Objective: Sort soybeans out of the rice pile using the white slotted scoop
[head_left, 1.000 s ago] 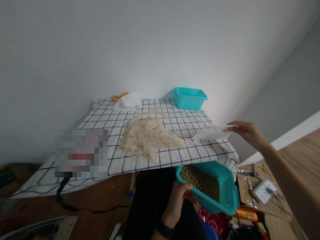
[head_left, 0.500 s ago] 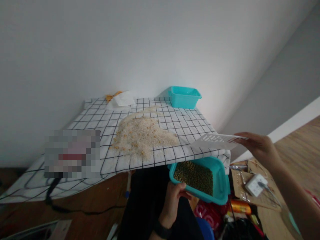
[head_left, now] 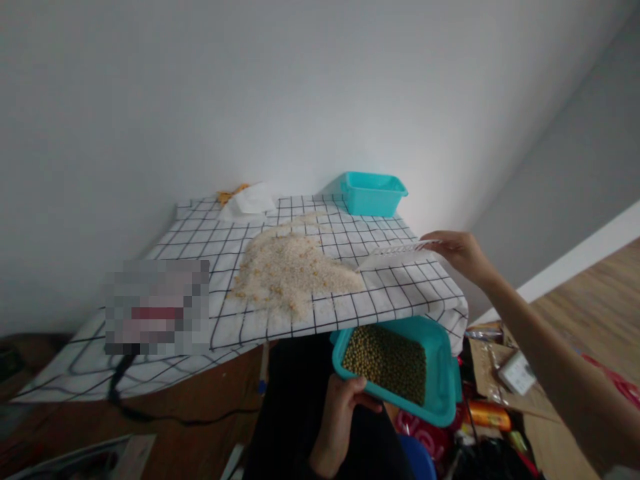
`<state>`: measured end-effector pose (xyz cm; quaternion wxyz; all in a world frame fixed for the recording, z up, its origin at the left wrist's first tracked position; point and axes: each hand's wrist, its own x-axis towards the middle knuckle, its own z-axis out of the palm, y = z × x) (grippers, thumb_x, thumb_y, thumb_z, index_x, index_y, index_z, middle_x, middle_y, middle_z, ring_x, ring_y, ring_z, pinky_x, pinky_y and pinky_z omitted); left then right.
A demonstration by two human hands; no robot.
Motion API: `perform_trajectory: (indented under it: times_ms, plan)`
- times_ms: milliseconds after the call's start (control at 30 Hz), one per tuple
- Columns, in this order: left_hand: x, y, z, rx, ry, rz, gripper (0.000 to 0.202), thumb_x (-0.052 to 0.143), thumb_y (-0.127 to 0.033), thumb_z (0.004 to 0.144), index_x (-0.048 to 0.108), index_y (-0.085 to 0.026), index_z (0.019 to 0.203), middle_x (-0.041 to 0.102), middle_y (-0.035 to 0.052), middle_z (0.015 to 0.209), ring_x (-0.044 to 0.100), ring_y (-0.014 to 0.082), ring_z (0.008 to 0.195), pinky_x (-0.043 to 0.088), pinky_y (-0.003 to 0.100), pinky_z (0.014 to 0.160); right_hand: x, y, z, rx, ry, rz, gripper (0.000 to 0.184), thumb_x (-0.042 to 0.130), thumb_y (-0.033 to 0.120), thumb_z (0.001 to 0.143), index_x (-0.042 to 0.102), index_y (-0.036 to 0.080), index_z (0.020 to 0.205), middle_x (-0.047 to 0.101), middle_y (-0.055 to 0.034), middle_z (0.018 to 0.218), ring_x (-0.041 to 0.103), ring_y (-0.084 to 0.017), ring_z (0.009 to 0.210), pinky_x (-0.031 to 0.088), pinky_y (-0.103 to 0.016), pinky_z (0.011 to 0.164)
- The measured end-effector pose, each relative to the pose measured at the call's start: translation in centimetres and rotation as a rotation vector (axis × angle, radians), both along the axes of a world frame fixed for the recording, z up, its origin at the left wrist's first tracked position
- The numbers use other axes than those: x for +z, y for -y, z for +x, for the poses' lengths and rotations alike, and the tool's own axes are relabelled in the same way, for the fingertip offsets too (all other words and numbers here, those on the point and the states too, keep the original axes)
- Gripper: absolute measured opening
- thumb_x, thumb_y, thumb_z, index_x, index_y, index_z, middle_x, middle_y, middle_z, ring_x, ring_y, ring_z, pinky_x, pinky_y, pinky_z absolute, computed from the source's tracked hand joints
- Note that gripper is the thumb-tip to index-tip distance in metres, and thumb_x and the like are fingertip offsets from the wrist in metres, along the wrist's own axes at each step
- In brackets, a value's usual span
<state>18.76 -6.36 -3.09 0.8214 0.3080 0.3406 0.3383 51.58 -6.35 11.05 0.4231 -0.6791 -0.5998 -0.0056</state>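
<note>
My left hand [head_left: 339, 417] grips the near left rim of a teal tub [head_left: 443, 380] filled with green beans [head_left: 387, 361], held just below the table's front edge. My right hand [head_left: 457, 253] pinches the end of a white slotted scoop [head_left: 395, 257], whose far edge rests on the checked cloth [head_left: 210, 233] beside a heap of rice mixed with yellow grains [head_left: 293, 270]. The scoop looks empty.
A second teal tub [head_left: 373, 193] stands at the table's far edge by the wall. A white tissue [head_left: 250, 200] with something orange lies at the back left. A black cable [head_left: 150, 417] hangs off the front. Clutter, packets and a white adapter [head_left: 517, 373] lie on the floor at right.
My right hand has brought the scoop back from over the tub to the cloth, beside the rice heap. The tub of beans has shifted slightly left and lower.
</note>
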Motion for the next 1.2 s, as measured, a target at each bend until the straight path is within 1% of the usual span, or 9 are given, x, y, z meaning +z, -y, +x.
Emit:
perform_trajectory:
  times_ms: [200,400,567,733,867,933,1000,1100,1200]
  plan:
    - [-0.3,0.1,-0.1,0.035,-0.001,-0.042,0.011,0.078,-0.025,0.061,0.072,-0.016,0.062,0.07,-0.0013,0.059,0.065,0.0171,0.053,0.055,0.028,0.041,-0.4,4.0,1.6,-0.048,-0.042,-0.051,0.038,0.071,0.057,0.082,0.08,0.021,0.087,0.08,-0.0101,0.085,0.075,-0.025,0.076,0.059,-0.033,0.07]
    - [-0.3,0.1,0.0,0.032,0.004,-0.048,0.015,0.08,-0.027,0.06,0.071,-0.015,0.059,0.069,-0.0009,0.056,0.064,0.0161,0.051,0.055,0.028,0.042,-0.6,7.1,1.1,-0.107,-0.062,-0.09,0.039,0.071,0.059,0.081,0.08,0.022,0.084,0.08,-0.0127,0.09,0.075,-0.026,0.082,0.059,-0.033,0.075]
    - [-0.3,0.1,0.1,0.035,0.005,-0.047,0.017,0.081,-0.028,0.059,0.07,-0.016,0.058,0.068,-0.0018,0.054,0.063,0.0149,0.05,0.054,0.027,0.042,-1.1,9.3,0.7,-0.184,-0.059,-0.11,0.026,0.072,0.048,0.081,0.081,0.024,0.085,0.08,-0.0112,0.091,0.075,-0.027,0.082,0.059,-0.034,0.075]
    - [-0.4,0.0,0.1,0.018,0.013,-0.038,0.016,0.081,-0.028,0.059,0.07,-0.016,0.058,0.068,-0.0018,0.054,0.062,0.0146,0.049,0.054,0.027,0.042,-1.7,11.6,0.6,-0.305,-0.057,-0.095,0.021,0.066,0.037,0.085,0.079,0.025,0.097,0.08,-0.0105,0.093,0.075,-0.027,0.081,0.057,-0.035,0.075]
    - [-0.6,0.1,0.3,-0.008,0.027,-0.025,0.018,0.081,-0.03,0.061,0.071,-0.016,0.058,0.068,-0.0011,0.054,0.063,0.015,0.05,0.054,0.027,0.044,-1.8,13.8,-0.4,-0.372,-0.055,-0.118,0.022,0.066,0.037,0.086,0.077,0.025,0.1,0.081,-0.0106,0.093,0.075,-0.028,0.079,0.058,-0.036,0.073]
    - [-0.7,0.2,0.5,-0.019,0.035,-0.018,0.017,0.081,-0.03,0.061,0.072,-0.016,0.06,0.069,-0.0007,0.055,0.064,0.0153,0.05,0.054,0.027,0.043,-1.7,14.8,-1.2,-0.412,-0.05,-0.141,0.024,0.066,0.041,0.085,0.078,0.026,0.1,0.081,-0.0099,0.091,0.076,-0.029,0.078,0.059,-0.035,0.069]
    - [-0.8,0.2,0.7,-0.025,0.039,-0.014,0.016,0.081,-0.03,0.061,0.073,-0.016,0.063,0.071,-0.0006,0.057,0.064,0.0158,0.051,0.055,0.027,0.044,-1.5,15.6,-2.0,-0.407,-0.037,-0.187,0.027,0.067,0.045,0.083,0.08,0.026,0.097,0.081,-0.009,0.089,0.077,-0.03,0.077,0.06,-0.034,0.067]
    - [-0.7,0.2,0.8,-0.027,0.036,-0.009,0.017,0.082,-0.031,0.061,0.073,-0.016,0.064,0.071,-0.0008,0.059,0.066,0.0165,0.053,0.056,0.028,0.046,-1.1,16.1,-3.1,-0.34,-0.006,-0.232,0.031,0.069,0.05,0.079,0.082,0.025,0.093,0.081,-0.0084,0.084,0.077,-0.029,0.073,0.061,-0.032,0.063]
    - [-0.7,0.3,0.3,-0.031,0.029,-0.001,0.022,0.083,-0.035,0.061,0.072,-0.016,0.06,0.07,-0.0003,0.055,0.065,0.0167,0.05,0.056,0.028,0.046,-0.5,15.6,-4.4,-0.373,0.034,-0.166,0.032,0.066,0.049,0.084,0.081,0.023,0.095,0.081,-0.0084,0.086,0.078,-0.028,0.075,0.061,-0.03,0.066]
